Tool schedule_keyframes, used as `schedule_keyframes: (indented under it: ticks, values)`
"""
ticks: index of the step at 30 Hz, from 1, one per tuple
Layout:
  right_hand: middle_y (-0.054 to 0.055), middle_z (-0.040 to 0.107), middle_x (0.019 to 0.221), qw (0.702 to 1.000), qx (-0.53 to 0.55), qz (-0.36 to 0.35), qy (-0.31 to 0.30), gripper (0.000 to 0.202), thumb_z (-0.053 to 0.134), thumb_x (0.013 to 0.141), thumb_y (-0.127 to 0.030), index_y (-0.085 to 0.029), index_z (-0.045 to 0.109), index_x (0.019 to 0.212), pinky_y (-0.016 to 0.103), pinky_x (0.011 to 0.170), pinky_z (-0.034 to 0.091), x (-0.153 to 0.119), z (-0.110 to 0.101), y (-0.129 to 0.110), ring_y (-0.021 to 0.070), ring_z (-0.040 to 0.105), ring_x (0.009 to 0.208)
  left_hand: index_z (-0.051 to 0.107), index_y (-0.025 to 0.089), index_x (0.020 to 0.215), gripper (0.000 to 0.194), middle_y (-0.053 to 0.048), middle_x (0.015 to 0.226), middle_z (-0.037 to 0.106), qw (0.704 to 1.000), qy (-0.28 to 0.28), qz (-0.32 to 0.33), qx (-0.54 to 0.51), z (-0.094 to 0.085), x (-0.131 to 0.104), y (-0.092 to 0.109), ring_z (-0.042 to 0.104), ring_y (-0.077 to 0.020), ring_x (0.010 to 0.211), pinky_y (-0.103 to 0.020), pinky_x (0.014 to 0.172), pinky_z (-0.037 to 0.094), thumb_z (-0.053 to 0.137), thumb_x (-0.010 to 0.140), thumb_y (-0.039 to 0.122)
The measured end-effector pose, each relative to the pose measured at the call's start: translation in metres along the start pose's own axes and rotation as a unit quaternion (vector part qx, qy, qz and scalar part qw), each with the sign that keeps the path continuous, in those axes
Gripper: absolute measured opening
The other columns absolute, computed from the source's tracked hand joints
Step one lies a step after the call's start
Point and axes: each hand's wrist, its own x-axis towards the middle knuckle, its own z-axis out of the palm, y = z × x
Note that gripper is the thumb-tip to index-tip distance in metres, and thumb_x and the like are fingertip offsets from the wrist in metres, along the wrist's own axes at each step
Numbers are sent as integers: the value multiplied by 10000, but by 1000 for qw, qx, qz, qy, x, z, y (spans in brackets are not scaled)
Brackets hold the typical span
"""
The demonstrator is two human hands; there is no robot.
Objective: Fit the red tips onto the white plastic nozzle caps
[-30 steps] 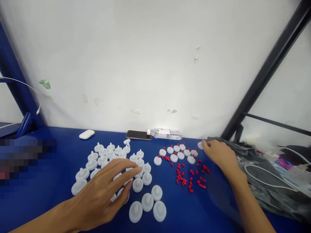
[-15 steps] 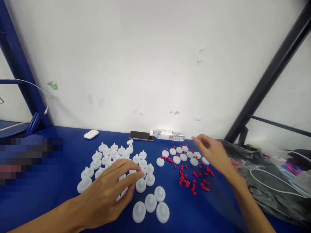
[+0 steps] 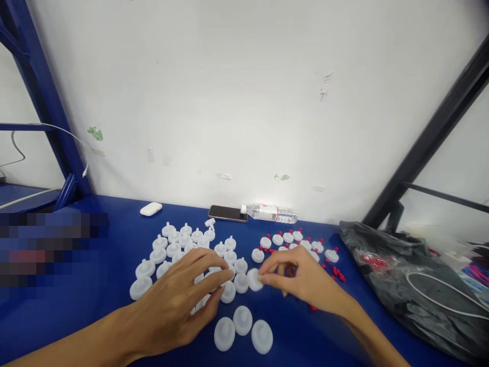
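Note:
Pinched between the thumb and fingers of my right hand (image 3: 280,275) is a white plastic disc (image 3: 254,280) with a short central spout, at the right edge of a group of similar discs. My left hand (image 3: 194,293) hangs palm down over that group, fingers loosely curled, thumb and index finger apart. Its palm side is hidden, as are some discs beneath. Three more white discs (image 3: 243,320) lie nearer me. Behind my right hand stand several white discs fitted with red caps (image 3: 332,255). Loose red caps (image 3: 338,274) are scattered there, partly covered by the hand.
Along the wall lie a white earbud case (image 3: 151,209), a phone (image 3: 228,213) and a plastic bottle (image 3: 271,213). A dark plastic bag (image 3: 405,285) with a white cable covers the table's right side. Blue and black frame posts slant at both sides.
My right hand has come from the capped discs at the right to the middle and now holds a white disc. One of the near discs is gone from its spot. The view has shifted slightly.

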Motion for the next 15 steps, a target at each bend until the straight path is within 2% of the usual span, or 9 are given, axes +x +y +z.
schedule_keyframes:
  ticks: [2,5,8,11,13,15]
  values:
    - [-25,684,550,998,56,-1,32,167,837,834,-372,-207,835,855,222,477,397,0,2,-4,122,616,470,606,147,1362,354,-140,1167,703,1000,-3,3,8,1,-3,0,650,-251,1112,-388,956,594,586,1009,136]
    - [-14,700,528,991,132,-7,14,216,885,781,-393,-195,834,849,227,476,407,0,15,-8,147,667,469,564,121,1435,439,-159,1226,702,1000,-11,10,24,5,-8,-1,632,-274,1174,-420,1007,578,638,1028,268]
    - [0,724,538,983,181,4,-9,256,909,747,-416,-187,831,830,239,503,452,0,29,-5,168,706,488,604,133,1379,369,-144,1187,727,1000,-17,10,13,9,-9,1,663,-257,1124,-409,965,598,649,1024,222]
    - [-2,721,531,984,180,5,5,279,921,726,-431,-181,824,804,243,501,465,-1,35,-3,174,713,492,611,133,1360,364,-135,1135,753,1000,-7,18,4,9,-5,4,700,-249,1061,-399,919,621,648,999,144]
    - [2,742,571,987,161,-12,2,285,897,758,-441,-183,827,856,248,504,480,0,32,-4,176,718,502,612,127,1354,391,-136,1113,759,1000,10,23,3,7,-2,6,714,-245,1031,-391,909,624,651,966,100]
    - [21,798,713,992,123,-33,6,291,824,840,-459,-194,824,960,260,523,510,1,21,-4,169,720,518,620,127,1338,403,-135,1106,755,1000,24,17,0,5,1,7,717,-238,1019,-372,914,619,647,940,73]
